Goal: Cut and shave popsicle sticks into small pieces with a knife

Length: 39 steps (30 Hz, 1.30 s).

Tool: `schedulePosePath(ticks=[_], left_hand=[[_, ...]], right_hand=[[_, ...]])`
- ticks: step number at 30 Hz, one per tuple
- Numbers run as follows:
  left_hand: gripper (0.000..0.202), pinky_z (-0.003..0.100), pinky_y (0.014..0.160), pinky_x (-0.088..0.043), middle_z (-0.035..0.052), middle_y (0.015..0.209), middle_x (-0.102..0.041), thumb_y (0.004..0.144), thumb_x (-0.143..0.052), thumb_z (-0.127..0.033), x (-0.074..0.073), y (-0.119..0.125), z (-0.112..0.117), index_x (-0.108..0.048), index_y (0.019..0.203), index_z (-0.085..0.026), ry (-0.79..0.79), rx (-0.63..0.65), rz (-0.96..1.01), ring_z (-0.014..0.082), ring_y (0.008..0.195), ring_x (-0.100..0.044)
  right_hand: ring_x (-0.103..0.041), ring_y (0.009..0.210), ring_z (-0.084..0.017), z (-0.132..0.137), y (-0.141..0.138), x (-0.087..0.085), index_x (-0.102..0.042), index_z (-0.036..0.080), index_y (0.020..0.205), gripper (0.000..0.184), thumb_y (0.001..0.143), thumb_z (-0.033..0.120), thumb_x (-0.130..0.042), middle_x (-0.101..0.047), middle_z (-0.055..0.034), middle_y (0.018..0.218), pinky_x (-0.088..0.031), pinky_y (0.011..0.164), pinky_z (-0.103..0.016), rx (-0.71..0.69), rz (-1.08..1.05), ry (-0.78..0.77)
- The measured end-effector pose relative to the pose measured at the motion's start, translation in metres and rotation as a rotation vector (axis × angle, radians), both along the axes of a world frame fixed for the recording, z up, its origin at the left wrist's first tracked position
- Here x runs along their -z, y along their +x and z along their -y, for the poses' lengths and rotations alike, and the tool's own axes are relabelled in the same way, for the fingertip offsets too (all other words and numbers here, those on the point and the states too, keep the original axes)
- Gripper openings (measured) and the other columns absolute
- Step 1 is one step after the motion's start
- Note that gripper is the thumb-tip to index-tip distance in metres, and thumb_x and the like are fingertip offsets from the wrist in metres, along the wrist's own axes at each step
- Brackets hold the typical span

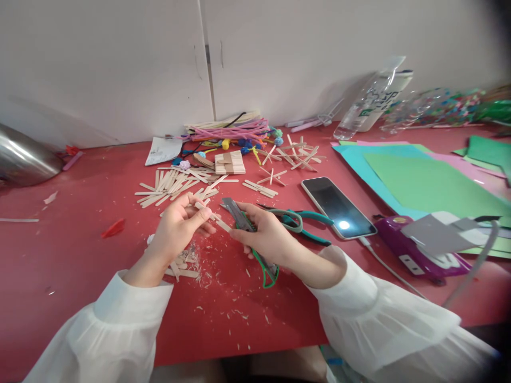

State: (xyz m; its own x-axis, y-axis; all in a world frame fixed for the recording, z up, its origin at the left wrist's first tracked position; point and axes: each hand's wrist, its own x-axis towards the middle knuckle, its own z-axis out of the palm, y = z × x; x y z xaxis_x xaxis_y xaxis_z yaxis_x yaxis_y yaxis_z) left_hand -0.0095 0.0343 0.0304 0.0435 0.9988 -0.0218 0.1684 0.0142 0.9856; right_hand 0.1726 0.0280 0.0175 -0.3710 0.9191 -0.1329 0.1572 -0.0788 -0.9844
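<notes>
My left hand (179, 226) pinches a wooden craft stick (213, 217) between thumb and fingers. The stick slants down toward my right hand (263, 233), whose thumb is at its far end. That hand is closed around a grey utility knife (238, 214) with green trim, tilted with its front end pointing up and left. Wood shavings (195, 266) and short stick pieces (181, 266) lie under and beside my left hand. Teal-handled pliers (307, 226) rest just beyond my right hand, partly hidden by it.
Loose craft sticks (170, 186) and a banded stick bundle (230, 163) lie ahead. Behind them are pink pipe cleaners (227, 130). Crossed stick shapes (301, 154), a phone (338, 207), a purple device (419, 250) and coloured paper (431, 181) occupy the right. A metal vessel (27, 157) lies left.
</notes>
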Motion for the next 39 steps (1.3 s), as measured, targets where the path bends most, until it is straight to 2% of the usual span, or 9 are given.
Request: schedulePosePath(ticks=[5,9,12,15,19,22,28,33,39], left_hand=[[0.016,0.024,0.05,-0.05,-0.0026,0.058,-0.063,0.073,-0.06,-0.027,-0.003,-0.002,0.002,-0.048,0.07,-0.019,0.028,0.019,-0.043,0.0117,0.049,-0.061],[0.015,0.022,0.047,-0.047,-0.0018,0.057,-0.064,0.07,-0.061,-0.026,-0.007,0.001,0.004,-0.048,0.067,-0.019,-0.04,0.14,-0.118,0.0104,0.046,-0.057],[0.01,0.022,0.046,-0.047,-0.0023,0.056,-0.063,0.068,-0.061,-0.025,-0.008,0.005,0.006,-0.054,0.074,-0.02,-0.111,0.229,-0.14,0.0108,0.047,-0.057],[0.011,0.021,0.044,-0.045,-0.0027,0.055,-0.061,0.07,-0.061,-0.027,-0.006,0.005,0.006,-0.06,0.077,-0.02,-0.077,0.179,-0.165,0.0101,0.046,-0.055],[0.013,0.02,0.043,-0.042,-0.0037,0.055,-0.058,0.071,-0.063,-0.032,-0.004,0.002,0.004,-0.063,0.074,-0.019,0.057,-0.007,-0.161,0.0079,0.043,-0.049],[0.017,0.02,0.047,-0.042,-0.0034,0.057,-0.058,0.073,-0.063,-0.035,-0.004,0.0,0.004,-0.065,0.077,-0.019,0.101,-0.01,-0.169,0.0082,0.046,-0.049],[0.02,0.021,0.047,-0.036,-0.0033,0.056,-0.057,0.077,-0.057,-0.034,-0.003,-0.006,0.001,-0.069,0.08,-0.019,0.234,-0.095,-0.488,0.0103,0.049,-0.047],[0.034,0.021,0.05,-0.037,-0.0005,0.064,-0.061,0.086,-0.043,-0.04,-0.001,-0.012,-0.004,-0.067,0.085,-0.017,0.245,-0.023,-0.669,0.0126,0.054,-0.051],[0.038,0.021,0.049,-0.035,-0.0021,0.056,-0.054,0.089,-0.034,-0.04,-0.002,-0.011,-0.002,-0.06,0.073,-0.017,0.305,-0.008,-0.772,0.0122,0.05,-0.049]], right_hand=[[-0.047,0.037,-0.007,-0.004,0.002,-0.005,-0.048,0.016,0.114,0.042,0.074,0.02,-0.059,-0.046,0.0116,0.048,-0.041,0.038,-0.018,0.093,-0.184,-0.079],[-0.046,0.035,-0.006,-0.008,0.003,-0.008,-0.048,0.017,0.105,0.035,0.074,0.027,-0.061,-0.047,0.0119,0.047,-0.039,0.035,-0.018,0.192,-0.267,-0.063],[-0.045,0.036,-0.006,-0.01,0.004,-0.009,-0.048,0.019,0.103,0.034,0.073,0.027,-0.062,-0.048,0.0117,0.047,-0.041,0.037,-0.019,0.208,-0.305,-0.033],[-0.045,0.037,-0.006,-0.011,0.005,-0.008,-0.048,0.018,0.107,0.034,0.075,0.024,-0.06,-0.047,0.0114,0.049,-0.042,0.038,-0.019,0.2,-0.297,-0.011],[-0.046,0.038,-0.006,-0.009,0.004,-0.005,-0.048,0.017,0.111,0.038,0.075,0.019,-0.058,-0.048,0.0097,0.057,-0.042,0.039,-0.02,0.129,-0.132,0.012],[-0.048,0.04,-0.008,-0.006,0.003,-0.001,-0.049,0.017,0.111,0.035,0.077,0.02,-0.055,-0.046,0.0089,0.056,-0.042,0.04,-0.021,0.035,0.012,0.03],[-0.051,0.047,-0.01,-0.005,0.004,0.002,-0.044,0.016,0.122,0.045,0.078,0.02,-0.052,-0.055,0.0017,0.07,-0.042,0.048,-0.024,0.042,0.305,0.231],[-0.061,0.066,-0.018,0.002,0.004,-0.002,-0.042,0.014,0.127,0.05,0.077,0.011,-0.045,-0.065,-0.0069,0.086,-0.044,0.06,-0.029,-0.059,0.502,0.413],[-0.062,0.092,-0.023,0.017,0.002,-0.002,-0.044,0.015,0.129,0.051,0.079,0.01,-0.041,-0.064,-0.012,0.109,-0.047,0.075,-0.033,-0.21,0.567,0.599]])
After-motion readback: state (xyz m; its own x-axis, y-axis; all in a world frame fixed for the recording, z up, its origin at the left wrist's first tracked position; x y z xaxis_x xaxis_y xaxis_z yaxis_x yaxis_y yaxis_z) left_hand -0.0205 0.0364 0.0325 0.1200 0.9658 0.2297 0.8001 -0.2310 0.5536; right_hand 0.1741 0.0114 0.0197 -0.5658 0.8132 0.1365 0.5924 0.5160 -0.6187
